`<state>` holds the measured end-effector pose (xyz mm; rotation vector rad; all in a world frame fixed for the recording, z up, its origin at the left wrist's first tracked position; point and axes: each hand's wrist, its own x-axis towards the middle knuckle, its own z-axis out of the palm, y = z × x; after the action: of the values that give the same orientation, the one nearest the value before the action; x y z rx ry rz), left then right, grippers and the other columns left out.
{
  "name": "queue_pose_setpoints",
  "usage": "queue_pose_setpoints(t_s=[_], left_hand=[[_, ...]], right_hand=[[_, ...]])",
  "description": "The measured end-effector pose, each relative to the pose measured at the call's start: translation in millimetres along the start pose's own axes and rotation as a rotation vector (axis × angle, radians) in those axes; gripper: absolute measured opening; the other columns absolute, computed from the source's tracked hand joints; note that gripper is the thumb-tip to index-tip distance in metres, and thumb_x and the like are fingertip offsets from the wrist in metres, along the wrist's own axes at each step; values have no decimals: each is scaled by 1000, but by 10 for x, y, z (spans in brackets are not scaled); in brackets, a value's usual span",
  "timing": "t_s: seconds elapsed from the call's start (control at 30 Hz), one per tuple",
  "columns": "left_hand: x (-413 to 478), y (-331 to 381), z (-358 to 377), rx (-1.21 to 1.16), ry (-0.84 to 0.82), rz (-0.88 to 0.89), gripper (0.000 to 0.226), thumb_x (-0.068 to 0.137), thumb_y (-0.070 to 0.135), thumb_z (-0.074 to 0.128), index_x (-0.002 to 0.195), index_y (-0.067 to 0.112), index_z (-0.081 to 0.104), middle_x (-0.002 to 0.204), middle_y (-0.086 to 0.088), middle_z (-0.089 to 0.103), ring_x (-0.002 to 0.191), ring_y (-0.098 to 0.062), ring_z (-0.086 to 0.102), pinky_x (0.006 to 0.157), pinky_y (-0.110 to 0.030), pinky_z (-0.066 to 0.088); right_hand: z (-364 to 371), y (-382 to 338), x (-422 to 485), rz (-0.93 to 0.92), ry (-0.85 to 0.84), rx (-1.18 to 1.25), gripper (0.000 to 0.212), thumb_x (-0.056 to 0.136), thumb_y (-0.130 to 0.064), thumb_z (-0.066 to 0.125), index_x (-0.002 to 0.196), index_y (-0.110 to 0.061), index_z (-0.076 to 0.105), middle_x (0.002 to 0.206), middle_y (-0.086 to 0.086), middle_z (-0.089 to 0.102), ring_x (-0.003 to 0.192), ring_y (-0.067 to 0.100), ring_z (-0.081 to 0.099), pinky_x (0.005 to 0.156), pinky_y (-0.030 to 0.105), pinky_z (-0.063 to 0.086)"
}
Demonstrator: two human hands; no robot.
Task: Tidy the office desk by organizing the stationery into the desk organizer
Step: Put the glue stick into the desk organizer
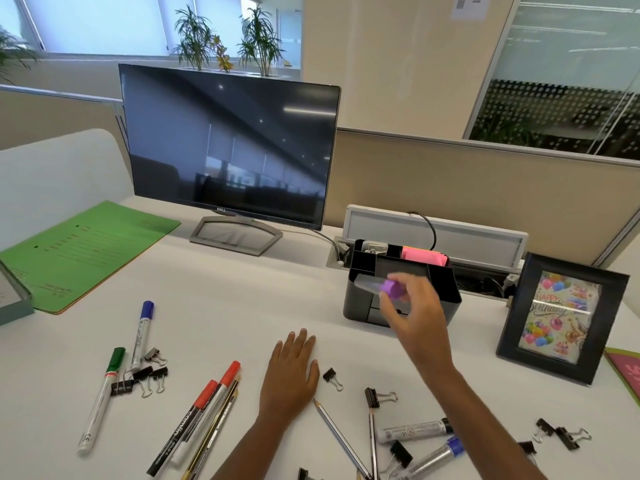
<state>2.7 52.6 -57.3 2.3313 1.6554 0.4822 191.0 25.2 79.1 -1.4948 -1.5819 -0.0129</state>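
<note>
Office desk, white, littered. Right hand point(412, 306) gripping purple-capped marker point(379, 285), long axis level, directly above organizer point(446, 289) at far-right edge; left hand point(291, 372) flat, empty.

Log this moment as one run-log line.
right hand: holds purple-capped clear marker over black plastic desk organizer | left hand: flat on white desk | markers, clips still loose

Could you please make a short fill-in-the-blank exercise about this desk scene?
1. The right hand holds a marker with a ____ cap in front of the black desk organizer.
2. The left hand lies ____ on the white desk.
3. The folder left of the monitor is ____.

Missing words: purple; flat; green
</note>
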Motion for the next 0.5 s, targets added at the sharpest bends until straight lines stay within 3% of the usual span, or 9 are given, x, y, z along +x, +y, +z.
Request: queue_pose_setpoints(t_s=[0.07,0.17,0.4,0.5], left_hand=[[8,-4,7,7,3,3,52,98,34,24,147,25,10,158,5,3,146,-12,-1,117,-26,-6],[10,-9,16,18,4,1,52,98,34,23,147,25,10,158,5,3,146,-11,-1,117,-26,-6],[14,-8,22,34,-2,-4,52,98,35,21,147,27,7,158,5,0,146,-11,-3,117,-26,-7],[14,-8,24,38,-1,-4,52,98,36,21,147,27,7,158,6,0,146,-11,-4,116,-26,-8]], right_hand=[[21,50,240,-12,19,-45,23,82,-10,65,104,-4,60,91,12,60,84,23,55,75,31,50],[99,177,502,-11,8,-159,27,85,-15,62,109,-4,59,103,14,63,95,25,55,81,24,43],[329,455,745,-8,-163,-372,33,92,-23,52,122,-9,54,120,13,60,110,26,51,94,31,41],[424,494,776,-41,-187,-422,32,92,-22,52,121,-9,55,118,14,62,109,27,51,94,34,41]])
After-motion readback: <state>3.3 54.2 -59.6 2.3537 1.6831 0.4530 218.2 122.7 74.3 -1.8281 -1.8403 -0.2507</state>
